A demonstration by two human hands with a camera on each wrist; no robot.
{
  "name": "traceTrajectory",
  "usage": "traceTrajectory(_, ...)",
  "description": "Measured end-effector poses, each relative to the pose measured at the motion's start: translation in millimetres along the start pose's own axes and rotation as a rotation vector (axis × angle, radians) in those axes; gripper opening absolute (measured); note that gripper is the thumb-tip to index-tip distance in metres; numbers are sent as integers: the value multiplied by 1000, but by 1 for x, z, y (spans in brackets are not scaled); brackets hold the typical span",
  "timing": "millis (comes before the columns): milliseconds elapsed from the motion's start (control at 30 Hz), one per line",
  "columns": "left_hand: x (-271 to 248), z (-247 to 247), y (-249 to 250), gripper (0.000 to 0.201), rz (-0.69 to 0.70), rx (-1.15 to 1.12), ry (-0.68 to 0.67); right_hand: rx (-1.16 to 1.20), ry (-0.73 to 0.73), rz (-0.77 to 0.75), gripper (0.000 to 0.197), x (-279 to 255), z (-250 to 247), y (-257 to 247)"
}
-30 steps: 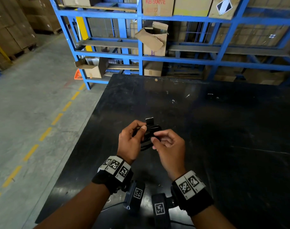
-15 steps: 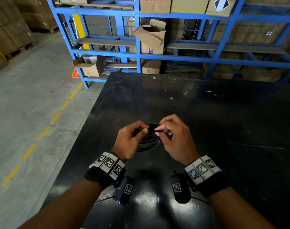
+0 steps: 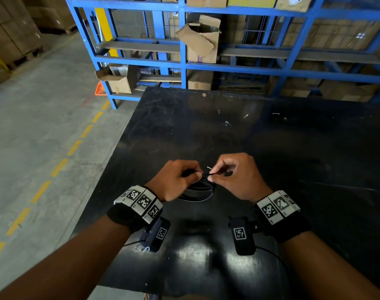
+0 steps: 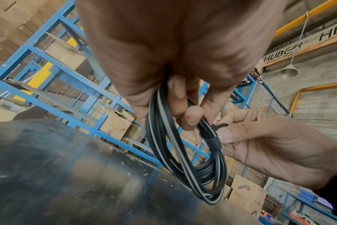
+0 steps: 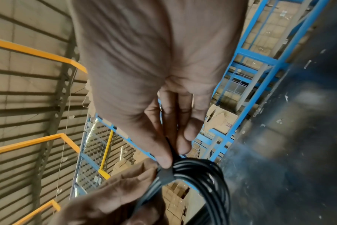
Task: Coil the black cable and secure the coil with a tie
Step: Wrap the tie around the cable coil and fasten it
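Black cable (image 4: 185,153) hung coiled in air just above black desk (image 3: 206,131). Left hand (image 3: 176,180) grip clenched round coil's top strands. Right hand (image 3: 236,176) grip pinched free end of black tie (image 5: 166,175), already wrapped round bundle. Blue racking (image 3: 184,66) stood behind.

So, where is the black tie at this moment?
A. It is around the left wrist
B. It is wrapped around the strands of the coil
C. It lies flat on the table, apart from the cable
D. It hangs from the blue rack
B: in the left wrist view the tie bands the cable coil strands, its free end pinched by the right hand.
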State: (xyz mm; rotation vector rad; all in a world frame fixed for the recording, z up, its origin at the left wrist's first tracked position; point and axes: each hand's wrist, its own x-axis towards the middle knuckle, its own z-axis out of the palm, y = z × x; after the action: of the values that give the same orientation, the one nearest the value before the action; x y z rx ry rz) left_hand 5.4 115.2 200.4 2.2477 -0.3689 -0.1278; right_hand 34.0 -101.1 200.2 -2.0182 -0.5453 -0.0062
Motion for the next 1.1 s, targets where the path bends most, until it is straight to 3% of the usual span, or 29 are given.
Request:
traceTrajectory(233,2,14,-9,30,-45,-43,-98,197,-22,264,34,2,0,14)
traceTrajectory(333,6,20,-15,30,-127,-468,-68,392,42,308,42,-2,0,17)
traceTrajectory(467,8,28,-15,28,-234,-894,115,586,143,428,42,-12,4,18)
traceTrajectory(567,9,39,-12,30,-292,-1142,259,707,85,513,44,-27,24,22)
traceTrajectory(667,10,48,-5,36,-349,-1294,324,824,28,525,25,-39,47,22)
traceTrajectory(867,8,53,4,33,-306,-1403,331,1037,205,542,24,-37,55,19)
traceTrajectory(967,3,58,1,29,-255,-1354,300,925,261,530,11,-32,49,19)
traceTrajectory(1100,-5,65,-2,36,-254,-1218,279,722,301,485,9,-29,38,25)
